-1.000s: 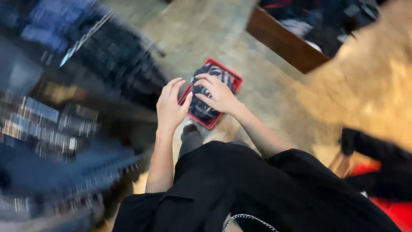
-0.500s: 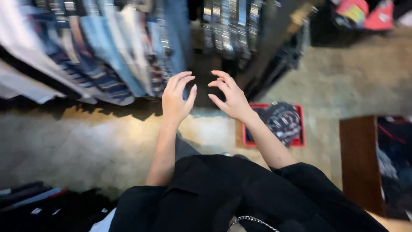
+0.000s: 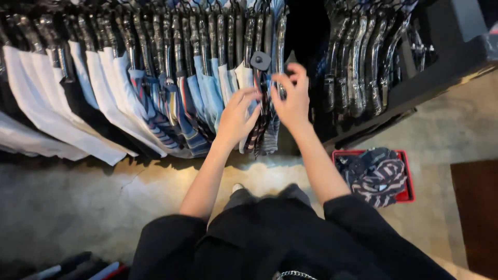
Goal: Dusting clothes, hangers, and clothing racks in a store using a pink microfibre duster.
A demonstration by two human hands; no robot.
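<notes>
A rail of hanging shirts [image 3: 155, 98], white, blue and striped, runs across the top on dark hangers. My left hand [image 3: 236, 118] reaches up and holds the edge of a dark striped shirt [image 3: 262, 136] at the right end of the row. My right hand [image 3: 291, 99] is just to its right, fingers pinched on that shirt's hanger [image 3: 280, 49] near the collar. A round black security tag [image 3: 260, 60] sits just above my fingertips. My black sleeves and top fill the bottom of the view.
A red basket [image 3: 409, 179] with dark patterned clothes [image 3: 376, 175] stands on the concrete floor at the right. More dark hangers [image 3: 358, 67] hang further right on a black rack. A brown wooden surface [image 3: 474, 212] is at the far right.
The view has swung from the red basket up to the clothes rail. Both my hands have risen from in front of me and closed on the striped shirt and its hanger.
</notes>
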